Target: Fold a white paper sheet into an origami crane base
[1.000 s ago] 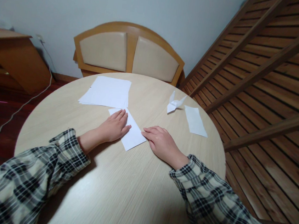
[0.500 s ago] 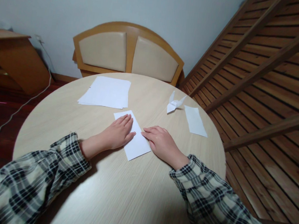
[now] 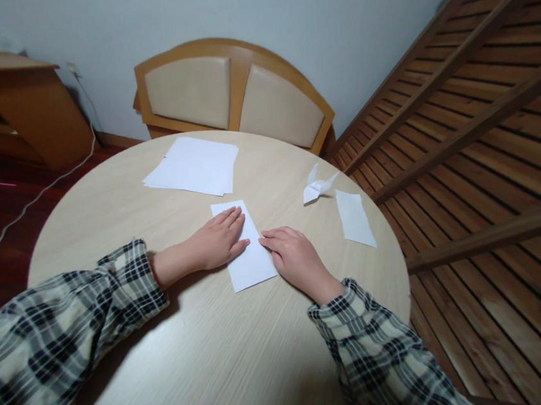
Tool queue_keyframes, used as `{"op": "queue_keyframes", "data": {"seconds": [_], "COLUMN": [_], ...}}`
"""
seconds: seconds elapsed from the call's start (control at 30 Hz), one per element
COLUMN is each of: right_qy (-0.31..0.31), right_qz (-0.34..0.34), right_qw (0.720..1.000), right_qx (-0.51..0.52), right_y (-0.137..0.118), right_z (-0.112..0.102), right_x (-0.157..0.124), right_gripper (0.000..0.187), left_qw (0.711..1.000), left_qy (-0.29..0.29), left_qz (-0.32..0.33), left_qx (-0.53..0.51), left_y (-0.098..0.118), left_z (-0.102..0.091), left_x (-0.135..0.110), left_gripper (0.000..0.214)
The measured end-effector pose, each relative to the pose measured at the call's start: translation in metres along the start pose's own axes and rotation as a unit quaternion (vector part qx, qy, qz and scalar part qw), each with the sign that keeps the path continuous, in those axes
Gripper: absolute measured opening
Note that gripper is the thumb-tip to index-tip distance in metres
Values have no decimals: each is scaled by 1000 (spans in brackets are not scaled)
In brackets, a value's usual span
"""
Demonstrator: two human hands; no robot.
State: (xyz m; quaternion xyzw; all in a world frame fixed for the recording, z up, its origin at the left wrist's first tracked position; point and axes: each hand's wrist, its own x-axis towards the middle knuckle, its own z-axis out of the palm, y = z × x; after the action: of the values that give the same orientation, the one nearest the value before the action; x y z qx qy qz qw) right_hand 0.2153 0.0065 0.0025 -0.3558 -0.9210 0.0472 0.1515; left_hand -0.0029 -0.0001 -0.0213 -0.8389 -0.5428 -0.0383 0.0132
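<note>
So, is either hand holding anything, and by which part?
The left hand lies flat on the paper, not gripping. The right hand is at the paper's right edge; whether it pinches can't be told.

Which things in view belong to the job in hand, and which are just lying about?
In the job:
white paper piece, flat on the table
left hand, resting on it
right hand, fingertips at its edge

Apparently just lying about:
paper stack, possibly spare stock
folded paper figure
loose paper strip, beside the figure
</note>
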Motion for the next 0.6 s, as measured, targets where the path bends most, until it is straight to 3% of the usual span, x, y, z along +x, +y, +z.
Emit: {"op": "queue_keyframes", "data": {"seconds": [0.6], "right_qy": [20], "right_qz": [-20], "right_qw": [1000], "right_qx": [6], "right_y": [3], "right_z": [0], "right_x": [-3], "right_gripper": [35], "left_qw": [998], "left_qy": [-4], "left_qz": [-50], "left_qx": [24], "left_y": [-24], "left_z": [0], "left_x": [8], "left_gripper": [71]}}
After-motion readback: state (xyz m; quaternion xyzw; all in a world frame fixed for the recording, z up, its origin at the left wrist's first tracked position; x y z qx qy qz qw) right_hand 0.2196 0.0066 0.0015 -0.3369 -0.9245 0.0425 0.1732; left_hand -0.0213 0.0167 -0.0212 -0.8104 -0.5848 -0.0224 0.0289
